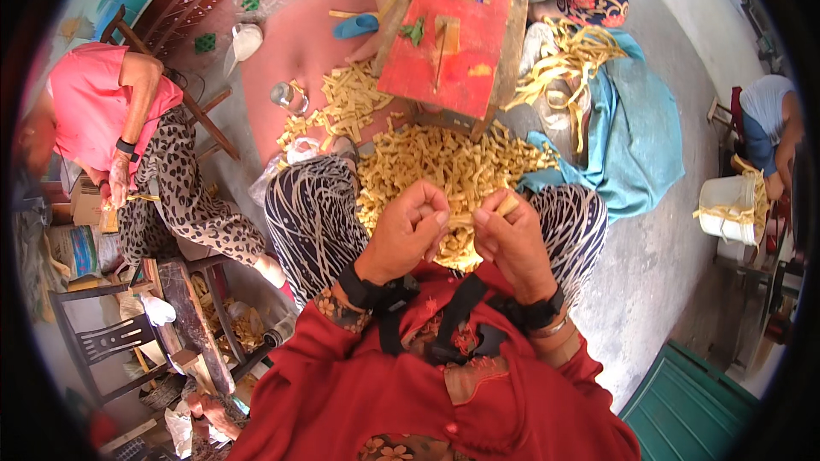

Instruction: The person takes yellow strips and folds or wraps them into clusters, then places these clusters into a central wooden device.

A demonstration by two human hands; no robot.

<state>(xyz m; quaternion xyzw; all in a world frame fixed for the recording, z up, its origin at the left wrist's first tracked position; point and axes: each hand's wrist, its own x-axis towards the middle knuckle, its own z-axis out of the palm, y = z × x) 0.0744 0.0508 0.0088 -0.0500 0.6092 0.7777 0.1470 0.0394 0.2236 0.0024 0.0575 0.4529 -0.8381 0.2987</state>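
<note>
My right hand (512, 239) is closed in a pinch on a small folded yellow strip (508, 205), its end showing above the thumb and finger. Just beside it, my left hand (410, 226) has its fingers curled together. Whatever the left fingers may hold is hidden. The two hands are apart, above my lap. Under and beyond them, between my knees, lies a large heap of short folded yellow strips (444, 162).
A red-topped wooden bench (453, 43) stands beyond the heap, with long yellow strips (568, 68) and a teal cloth (636, 128) to its right. A glass jar (289, 97) is at left. Other people sit at left and far right, near a white bucket (730, 205).
</note>
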